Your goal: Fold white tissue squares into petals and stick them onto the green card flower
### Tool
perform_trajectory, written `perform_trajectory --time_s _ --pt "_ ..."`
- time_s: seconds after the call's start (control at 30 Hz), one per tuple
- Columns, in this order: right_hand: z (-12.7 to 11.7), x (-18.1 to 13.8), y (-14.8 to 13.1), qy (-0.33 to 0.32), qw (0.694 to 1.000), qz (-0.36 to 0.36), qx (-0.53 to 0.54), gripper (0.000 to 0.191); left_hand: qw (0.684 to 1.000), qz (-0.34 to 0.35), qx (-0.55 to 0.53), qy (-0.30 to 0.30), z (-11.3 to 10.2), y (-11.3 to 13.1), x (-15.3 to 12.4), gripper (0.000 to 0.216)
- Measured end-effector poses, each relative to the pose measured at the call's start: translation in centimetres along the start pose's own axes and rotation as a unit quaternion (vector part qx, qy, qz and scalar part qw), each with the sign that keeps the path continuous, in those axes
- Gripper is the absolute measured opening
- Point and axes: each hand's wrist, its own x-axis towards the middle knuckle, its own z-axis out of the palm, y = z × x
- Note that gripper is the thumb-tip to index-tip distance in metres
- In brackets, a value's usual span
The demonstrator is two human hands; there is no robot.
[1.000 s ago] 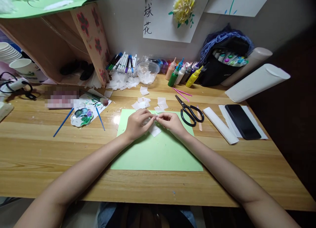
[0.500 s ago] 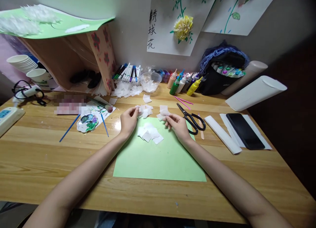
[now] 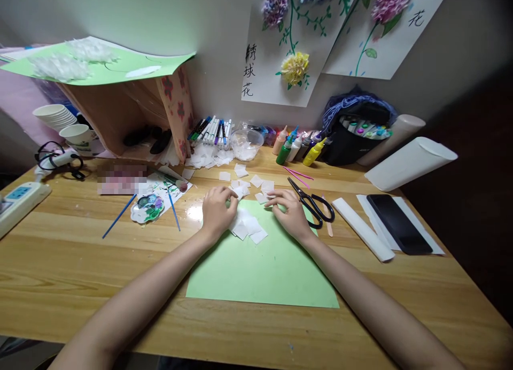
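Note:
My left hand (image 3: 217, 208) rests at the far edge of a green paper sheet (image 3: 264, 268), fingers curled over small white paper squares (image 3: 247, 226) piled there. My right hand (image 3: 289, 212) lies just to the right of that pile, fingers bent and pinched near a white square at the sheet's top edge. What each hand's fingertips hold is hidden. More loose white squares (image 3: 256, 182) are scattered on the wooden desk (image 3: 80, 263) just beyond both hands.
Black scissors (image 3: 312, 203) lie right of my right hand, with a phone (image 3: 396, 223) on white paper strips further right. A paint palette (image 3: 147, 208) and blue brushes (image 3: 118, 216) sit left. Markers, paint bottles (image 3: 298, 143) and a clear bowl (image 3: 246, 144) line the wall.
My hands came apart from a shared pinch, reached to the scattered squares beyond the sheet, then settled back beside the pile. The camera tilted up, showing more of the wall.

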Motion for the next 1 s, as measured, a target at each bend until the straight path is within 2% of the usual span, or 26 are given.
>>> perform_trajectory --time_s 0.1,0.23,0.37,0.47,0.6,0.8,0.87,0.93,1.0 --pt "0.1 -0.2 -0.2 -0.013 0.996 -0.05 -0.067 0.029 0.999 -0.016 0.03 -0.033 0.0 0.2 -0.2 0.02" --pt "0.2 -0.3 -0.1 -0.006 0.99 -0.075 -0.118 0.035 0.998 -0.048 0.018 -0.037 0.3 -0.4 0.0 0.03" --pt "0.0 -0.3 -0.4 0.023 0.991 -0.108 -0.078 0.036 0.997 -0.06 -0.04 -0.013 0.4 -1.0 0.4 0.043" --pt "-0.2 -0.3 -0.8 0.013 0.992 -0.122 -0.028 0.034 0.999 -0.018 -0.034 0.004 0.4 -1.2 0.5 0.037" --pt "-0.1 -0.3 -1.0 -0.019 0.994 -0.107 0.007 0.033 0.999 0.012 0.019 -0.027 0.6 -1.3 0.4 0.023" --pt "-0.2 -0.3 -1.0 -0.018 0.996 -0.086 0.032 0.03 1.0 0.008 0.019 -0.015 0.8 -1.4 0.5 0.035" --pt "-0.3 -0.3 -1.1 -0.022 0.995 -0.078 0.052 0.028 1.0 0.015 -0.004 0.001 0.7 -1.3 0.4 0.04" --pt "-0.3 -0.4 -1.3 -0.029 0.994 -0.054 0.096 0.023 0.997 0.05 -0.061 0.01 0.4 -1.1 0.3 0.043" --pt "-0.1 -0.5 -1.2 -0.041 0.985 -0.005 0.166 0.015 0.984 0.106 -0.144 -0.02 0.1 -0.8 0.1 0.044"
